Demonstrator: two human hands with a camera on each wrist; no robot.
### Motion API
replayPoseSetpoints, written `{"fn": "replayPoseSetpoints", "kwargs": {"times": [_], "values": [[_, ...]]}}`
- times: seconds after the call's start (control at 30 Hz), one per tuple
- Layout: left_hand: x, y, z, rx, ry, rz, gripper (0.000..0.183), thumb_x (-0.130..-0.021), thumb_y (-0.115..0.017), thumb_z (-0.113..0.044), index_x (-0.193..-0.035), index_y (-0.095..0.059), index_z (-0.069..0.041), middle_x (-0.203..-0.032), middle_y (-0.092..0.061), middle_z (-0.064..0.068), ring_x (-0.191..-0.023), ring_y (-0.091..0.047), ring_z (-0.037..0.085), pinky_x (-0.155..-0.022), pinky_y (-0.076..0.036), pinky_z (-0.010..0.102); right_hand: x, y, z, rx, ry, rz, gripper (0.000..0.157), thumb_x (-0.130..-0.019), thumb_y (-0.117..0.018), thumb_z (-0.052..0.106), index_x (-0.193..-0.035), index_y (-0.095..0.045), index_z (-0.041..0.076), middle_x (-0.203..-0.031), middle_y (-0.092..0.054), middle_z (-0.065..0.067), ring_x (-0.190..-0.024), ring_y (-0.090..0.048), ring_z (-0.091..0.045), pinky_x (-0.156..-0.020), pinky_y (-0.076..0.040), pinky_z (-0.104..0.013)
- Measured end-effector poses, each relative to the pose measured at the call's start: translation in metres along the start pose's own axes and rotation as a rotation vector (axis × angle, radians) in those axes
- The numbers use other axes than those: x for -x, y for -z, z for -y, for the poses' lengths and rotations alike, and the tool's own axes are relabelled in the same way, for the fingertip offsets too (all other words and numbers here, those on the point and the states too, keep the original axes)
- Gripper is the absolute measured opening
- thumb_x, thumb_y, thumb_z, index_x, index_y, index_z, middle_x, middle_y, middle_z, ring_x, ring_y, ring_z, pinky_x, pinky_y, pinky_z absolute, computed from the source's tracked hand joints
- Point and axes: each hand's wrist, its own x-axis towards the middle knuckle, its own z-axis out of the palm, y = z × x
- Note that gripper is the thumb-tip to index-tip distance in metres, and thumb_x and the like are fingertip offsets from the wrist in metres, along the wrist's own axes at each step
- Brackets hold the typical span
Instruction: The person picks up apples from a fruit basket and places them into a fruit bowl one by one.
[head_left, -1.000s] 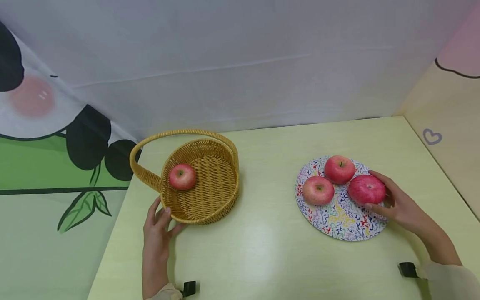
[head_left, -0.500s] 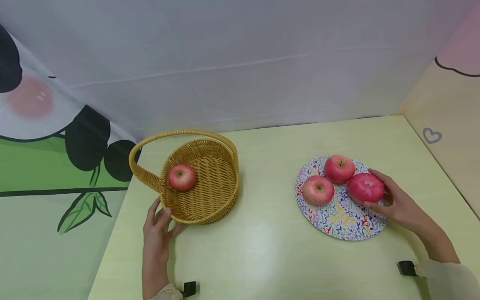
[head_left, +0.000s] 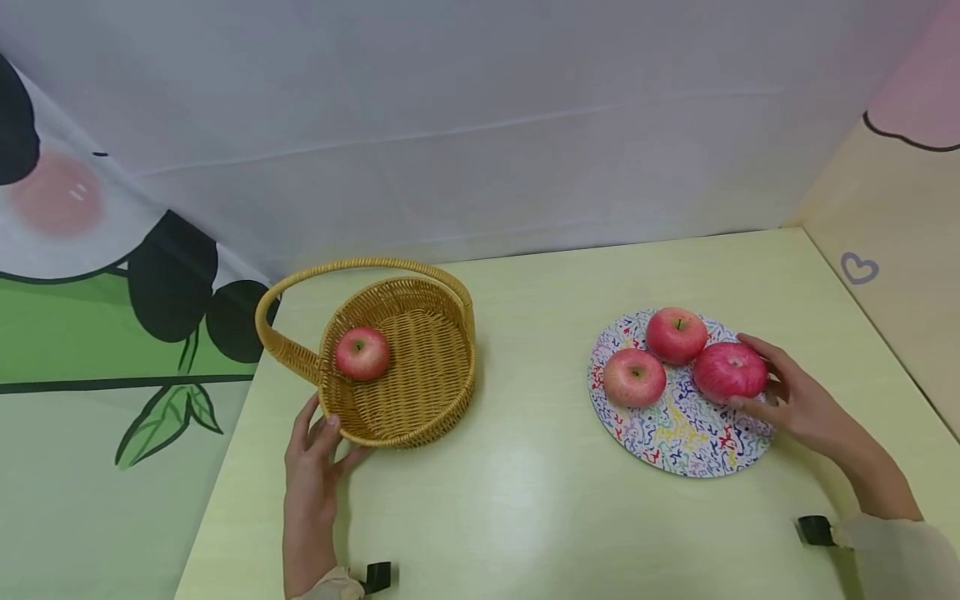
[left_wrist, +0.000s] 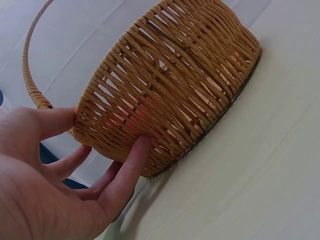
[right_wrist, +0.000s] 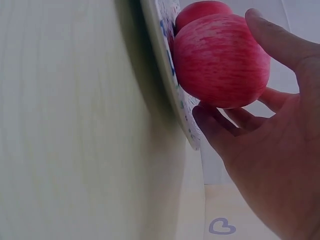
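Note:
My left hand (head_left: 311,475) holds the near left side of a round wicker basket (head_left: 423,375). In the left wrist view, its thumb (left_wrist: 137,160) lies against the woven outer wall and another finger touches the rim. One red apple (head_left: 362,353) sits at the left inside the basket. On the right, my right hand (head_left: 806,408) has its thumb and fingers around a darker red apple (head_left: 729,372) on a patterned round plate (head_left: 697,450). The far fingers are partly hidden behind that apple. Two more apples, one at the back (head_left: 677,336) and one at the left (head_left: 634,378), share the plate.
The basket's tall handle (head_left: 360,263) arches over its far side. A pale wooden table (head_left: 510,517) lies under everything. A white cloth (head_left: 480,133) hangs behind, and printed panels stand at left and right. Black wrist mounts show at both sleeves.
The view drifts slightly. My right hand stays around the dark red apple, which tips a little at most. My left hand keeps its place on the basket.

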Motion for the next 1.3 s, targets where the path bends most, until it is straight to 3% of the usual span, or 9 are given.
{"fn": "replayPoseSetpoints", "kwargs": {"times": [0.2, 0.43, 0.67, 0.77, 1.3], "values": [[0.000, -0.001, -0.001, -0.006, 0.013, -0.007, 0.061, -0.108, -0.056, -0.031, -0.164, -0.030, -0.035, -0.146, -0.047, -0.005, -0.124, -0.062, 0.009, -0.085, -0.064, 0.032, -0.001, 0.004, 0.003, 0.007, 0.023, -0.006, 0.096, -0.089, -0.080, 0.005, -0.166, -0.023, 0.011, -0.150, -0.037, 0.007, -0.122, -0.038, 0.014, -0.088, -0.046, 0.000], [0.000, 0.000, 0.000, 0.003, 0.019, -0.007, 0.061, -0.108, -0.056, -0.031, -0.163, -0.031, -0.036, -0.146, -0.047, -0.005, -0.124, -0.063, 0.009, -0.086, -0.064, 0.033, -0.002, 0.008, 0.007, 0.014, 0.043, -0.019, 0.093, -0.090, -0.079, 0.003, -0.165, -0.026, 0.014, -0.155, -0.038, -0.004, -0.125, -0.035, 0.015, -0.092, -0.039, 0.004], [0.000, 0.000, 0.001, -0.007, 0.001, -0.005, 0.060, -0.108, -0.056, -0.031, -0.163, -0.032, -0.034, -0.142, -0.048, -0.004, -0.121, -0.064, 0.008, -0.086, -0.064, 0.033, -0.006, 0.013, 0.012, 0.024, 0.128, -0.062, 0.095, -0.086, -0.079, -0.006, -0.164, -0.029, 0.013, -0.151, -0.037, 0.023, -0.129, -0.037, 0.013, -0.095, -0.037, 0.005], [-0.001, 0.000, 0.001, -0.003, -0.001, -0.001, 0.060, -0.108, -0.056, -0.031, -0.163, -0.032, -0.034, -0.143, -0.048, -0.004, -0.122, -0.064, 0.008, -0.086, -0.064, 0.033, -0.008, 0.015, 0.016, 0.027, 0.147, -0.098, 0.096, -0.082, -0.079, -0.011, -0.163, -0.032, 0.012, -0.150, -0.036, 0.029, -0.131, -0.038, 0.011, -0.096, -0.036, 0.005], [-0.001, 0.000, 0.000, -0.005, 0.018, 0.003, 0.061, -0.108, -0.056, -0.032, -0.163, -0.030, -0.036, -0.146, -0.046, -0.005, -0.126, -0.061, 0.010, -0.086, -0.064, 0.032, -0.015, 0.010, 0.046, -0.010, 0.209, -0.148, 0.093, -0.080, -0.076, -0.018, -0.160, -0.037, 0.010, -0.155, -0.039, 0.014, -0.137, -0.039, 0.002, -0.101, -0.037, 0.003]]}}
